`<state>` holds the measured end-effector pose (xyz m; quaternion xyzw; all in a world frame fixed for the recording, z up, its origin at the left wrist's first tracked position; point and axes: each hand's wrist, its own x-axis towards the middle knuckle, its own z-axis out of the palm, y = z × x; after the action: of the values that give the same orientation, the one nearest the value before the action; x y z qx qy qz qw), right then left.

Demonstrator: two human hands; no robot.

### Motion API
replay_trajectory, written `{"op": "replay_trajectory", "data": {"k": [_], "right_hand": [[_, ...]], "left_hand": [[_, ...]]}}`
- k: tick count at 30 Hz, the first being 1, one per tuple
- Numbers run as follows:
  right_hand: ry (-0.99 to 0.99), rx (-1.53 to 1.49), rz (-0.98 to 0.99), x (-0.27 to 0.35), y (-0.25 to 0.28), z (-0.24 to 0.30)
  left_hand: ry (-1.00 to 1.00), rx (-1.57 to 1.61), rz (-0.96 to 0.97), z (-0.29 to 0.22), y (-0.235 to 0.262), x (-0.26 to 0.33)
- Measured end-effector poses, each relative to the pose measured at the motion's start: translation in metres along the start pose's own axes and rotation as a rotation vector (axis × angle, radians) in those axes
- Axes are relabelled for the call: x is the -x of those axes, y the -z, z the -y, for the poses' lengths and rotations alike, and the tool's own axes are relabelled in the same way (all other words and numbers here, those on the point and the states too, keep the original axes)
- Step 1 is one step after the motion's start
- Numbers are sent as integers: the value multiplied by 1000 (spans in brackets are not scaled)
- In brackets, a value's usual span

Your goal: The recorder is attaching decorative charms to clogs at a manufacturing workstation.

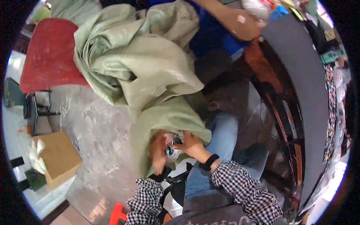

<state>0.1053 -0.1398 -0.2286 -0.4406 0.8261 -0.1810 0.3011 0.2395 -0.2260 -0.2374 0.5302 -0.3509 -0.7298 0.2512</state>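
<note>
At the mouth of a large pale green woven sack [161, 116], my left hand [159, 152] and my right hand [193, 144] face each other. Between them is a shiny, clear plastic-wrapped bundle [172, 152] with dark bits showing through. My fingers curl around its two sides, the left ones blurred by motion. What is inside the wrapping is too small to tell. The sack's slack upper part lies bunched in front of me, and its open edge drapes around my hands, beside my jeans-clad leg [221, 138].
Another person's bare arm [232, 22] reaches in at the top. A grey tabletop [296, 75] on a dark frame runs along the right, with goods beyond. A red cushion-like cover [52, 56] stands far left, a cardboard box [62, 157] below it, and a red handle [117, 214] near me.
</note>
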Motion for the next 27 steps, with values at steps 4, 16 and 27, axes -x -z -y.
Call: {"op": "replay_trajectory", "data": {"k": [4,16,27], "right_hand": [[389,-123,-169,-5,-8,-50],[-21,-726,447,141,184,-16],[162,-1103,-218,333,373,-37]], "left_hand": [[64,40,82,-22,-20,32],[-150,-636,844,-193,-56,149],[-582,-405,698,-189,-115,138]]}}
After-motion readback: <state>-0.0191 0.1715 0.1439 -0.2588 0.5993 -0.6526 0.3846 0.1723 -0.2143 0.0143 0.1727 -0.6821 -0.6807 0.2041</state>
